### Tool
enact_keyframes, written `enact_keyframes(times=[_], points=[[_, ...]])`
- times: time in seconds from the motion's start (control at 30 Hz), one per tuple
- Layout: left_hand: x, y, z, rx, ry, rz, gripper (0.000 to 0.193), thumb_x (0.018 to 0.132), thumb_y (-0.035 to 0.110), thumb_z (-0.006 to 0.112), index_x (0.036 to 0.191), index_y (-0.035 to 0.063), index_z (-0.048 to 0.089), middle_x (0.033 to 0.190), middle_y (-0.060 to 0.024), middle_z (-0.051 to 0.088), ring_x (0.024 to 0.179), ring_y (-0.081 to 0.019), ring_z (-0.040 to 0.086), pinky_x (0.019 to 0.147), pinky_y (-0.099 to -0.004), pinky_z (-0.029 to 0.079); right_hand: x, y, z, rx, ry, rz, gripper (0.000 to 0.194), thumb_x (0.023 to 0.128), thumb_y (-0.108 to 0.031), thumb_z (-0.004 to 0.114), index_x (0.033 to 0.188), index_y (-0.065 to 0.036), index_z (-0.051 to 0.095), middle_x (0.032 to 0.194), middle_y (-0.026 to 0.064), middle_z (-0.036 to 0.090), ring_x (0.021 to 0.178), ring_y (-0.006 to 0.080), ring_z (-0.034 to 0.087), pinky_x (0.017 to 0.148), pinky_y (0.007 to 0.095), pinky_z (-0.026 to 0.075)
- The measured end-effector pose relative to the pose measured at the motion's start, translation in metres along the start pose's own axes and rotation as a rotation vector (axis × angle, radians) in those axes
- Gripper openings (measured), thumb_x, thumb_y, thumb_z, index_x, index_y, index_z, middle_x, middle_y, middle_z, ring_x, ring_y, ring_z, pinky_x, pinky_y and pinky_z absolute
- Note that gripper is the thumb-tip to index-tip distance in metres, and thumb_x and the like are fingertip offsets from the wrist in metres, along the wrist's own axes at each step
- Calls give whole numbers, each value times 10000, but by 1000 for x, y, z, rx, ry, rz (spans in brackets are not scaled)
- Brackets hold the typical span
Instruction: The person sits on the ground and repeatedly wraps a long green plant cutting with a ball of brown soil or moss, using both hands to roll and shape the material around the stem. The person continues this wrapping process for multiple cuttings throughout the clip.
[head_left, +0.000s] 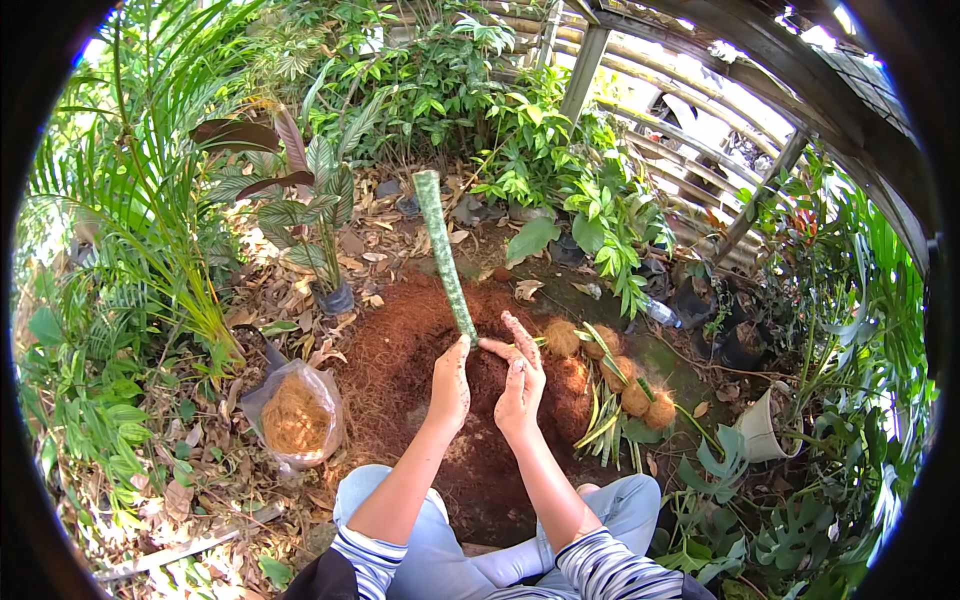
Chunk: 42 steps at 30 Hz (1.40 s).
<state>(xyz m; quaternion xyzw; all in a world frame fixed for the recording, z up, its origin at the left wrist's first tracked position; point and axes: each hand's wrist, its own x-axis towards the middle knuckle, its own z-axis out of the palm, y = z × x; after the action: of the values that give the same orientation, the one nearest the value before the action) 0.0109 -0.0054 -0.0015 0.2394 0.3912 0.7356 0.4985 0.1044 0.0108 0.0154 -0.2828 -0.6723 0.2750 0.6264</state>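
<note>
A long mottled green snake plant leaf (446, 259) stands nearly upright, its cut top end pointing away from me. My left hand (452, 381) grips its lower end, with the thumb against the leaf. Beside it my right hand (523, 382) is spread, soil on its fingers, and one fingertip reaches to the leaf's base; whether it touches is hard to tell. Beneath both hands lies a heap of brown coir and dark soil (390, 352). Right of the heap sit several round coir balls (561, 337), some with green leaf pieces, and a bunch of narrow leaf strips (606, 427).
A clear plastic bag (334, 401) of coir fibre (294, 416) sits at left. A potted plant in a black bag (334, 298) stands beyond it. At right are a plastic bottle (663, 313) and a tipped pale pot (761, 427). A bamboo fence (690, 180) runs behind.
</note>
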Motion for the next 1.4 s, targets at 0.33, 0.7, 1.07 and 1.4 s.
enact_keyframes(times=[0.33,0.7,1.07,1.4], points=[[0,0,1,34,-1,29,275,942,261,468,962,19,597,939,-3,559,902,-76,467,871,-274,343,3,-3,1,-15,12,-28,541,947,-447,349,909,-36,699,1279,168,511,1263,337,379,1051,466,236],[5,1,-2,41,-90,-36,322,945,312,438,973,30,589,964,-25,569,967,-99,461,930,-291,304,9,-1,-3,-43,-94,-49,648,927,-545,325,861,-36,720,1301,181,488,1288,325,346,1054,466,234],[12,-9,-13,4,-90,-84,338,934,355,442,1005,57,585,997,-28,564,1043,-116,440,1023,-345,203,10,5,0,29,-67,-85,544,921,-502,395,807,-90,731,1276,169,521,1263,336,380,1053,460,228],[7,1,-5,-142,13,-210,368,929,381,439,1038,59,578,1072,-46,559,1043,-139,478,941,-304,336,14,-4,4,150,-7,34,607,940,-520,318,1005,-29,669,1276,181,504,1258,304,394,1062,431,241]])
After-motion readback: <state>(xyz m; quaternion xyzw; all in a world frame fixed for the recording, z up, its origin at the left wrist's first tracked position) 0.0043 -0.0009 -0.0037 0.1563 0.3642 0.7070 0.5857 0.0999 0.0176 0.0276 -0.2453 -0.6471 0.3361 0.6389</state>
